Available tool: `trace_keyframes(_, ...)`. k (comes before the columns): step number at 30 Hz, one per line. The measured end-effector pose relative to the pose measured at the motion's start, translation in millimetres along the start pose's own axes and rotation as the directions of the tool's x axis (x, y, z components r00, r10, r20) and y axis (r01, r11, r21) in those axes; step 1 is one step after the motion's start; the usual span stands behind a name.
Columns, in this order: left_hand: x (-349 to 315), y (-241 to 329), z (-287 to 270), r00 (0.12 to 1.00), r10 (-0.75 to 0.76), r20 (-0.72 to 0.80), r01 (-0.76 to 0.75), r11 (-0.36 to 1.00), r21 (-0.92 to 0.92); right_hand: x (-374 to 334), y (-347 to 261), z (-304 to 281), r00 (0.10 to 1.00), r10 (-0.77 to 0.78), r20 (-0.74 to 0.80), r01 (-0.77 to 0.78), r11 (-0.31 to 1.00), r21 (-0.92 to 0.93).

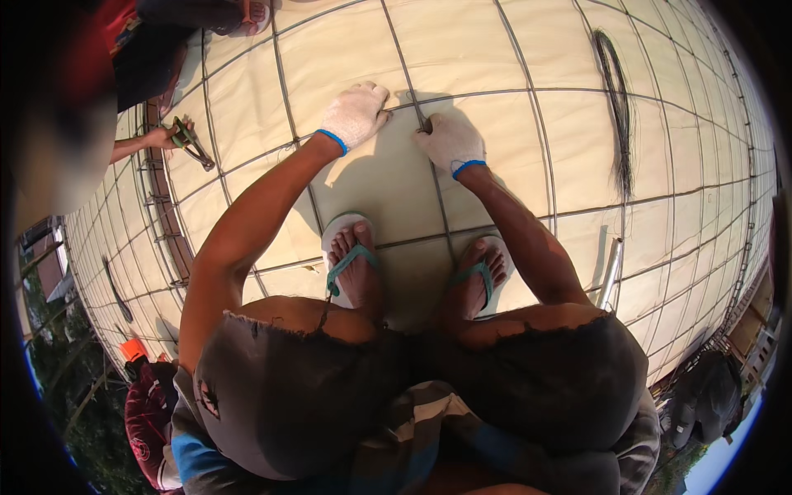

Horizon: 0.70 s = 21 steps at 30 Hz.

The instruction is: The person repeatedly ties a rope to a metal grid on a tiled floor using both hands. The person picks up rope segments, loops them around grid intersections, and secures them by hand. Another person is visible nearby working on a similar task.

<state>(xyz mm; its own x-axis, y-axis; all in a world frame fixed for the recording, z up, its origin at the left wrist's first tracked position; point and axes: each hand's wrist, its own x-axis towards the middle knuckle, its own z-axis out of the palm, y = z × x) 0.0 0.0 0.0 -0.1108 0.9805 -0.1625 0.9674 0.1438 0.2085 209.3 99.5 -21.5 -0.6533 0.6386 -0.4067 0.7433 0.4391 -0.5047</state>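
Toward the deck's (474, 49) left edge, a co-worker's hand (159, 138) holds green-handled pliers (196, 152), well apart from you. Your left hand (353, 117), in a white glove, lies over the crosswise bar (487, 92) with its fingers loosely bent; you can't tell here whether it grips the steel. Just to its right is the crossing (416, 105), about midway between the deck's left and right edges, where that bar meets the lengthwise bar (398, 48), whose long axis runs away from you toward the far edge. Your right hand (451, 143), also gloved, sits just on the near side of the crossing, fingers curled in against the lengthwise bar; what they pinch, if anything, can't be told. Neither hand is clearly nearer: the crossing lies between them. Farther right, toward the deck's right edge, a dark wire bundle (623, 153) lies lengthwise, beyond a metal tube (609, 274).
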Motion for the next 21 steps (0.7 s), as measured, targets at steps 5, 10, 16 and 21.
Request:
trace_keyframes(5, 13.3, 11.4, 2.9, 0.989, 0.141, 0.043, -0.138, 0.989, -0.059, -10.4, -1.9, -4.0, 1.000, 0.030, -0.005, -0.030, 0.998, 0.050)
trace_keyframes(10, 21.0, 13.5, 26.9, 0.993, 0.118, 0.029, -0.118, 0.993, 0.006, -7.3, -7.4, -12.2, 1.000, 0.003, -0.022, -0.002, 0.999, 0.042)
trace_keyframes(16, 36.8, 2.0, -3.3, 0.961, 0.185, 0.205, -0.169, 0.981, -0.094, -9.1, -1.3, -17.4, 0.997, -0.076, -0.001, 0.076, 0.995, 0.068)
trace_keyframes(21, 58.4, -0.4, -15.1, 0.935, 0.007, 0.354, 0.053, 0.986, -0.161, 1.8, 2.4, -17.5, 0.996, -0.080, 0.026, 0.078, 0.995, 0.060)
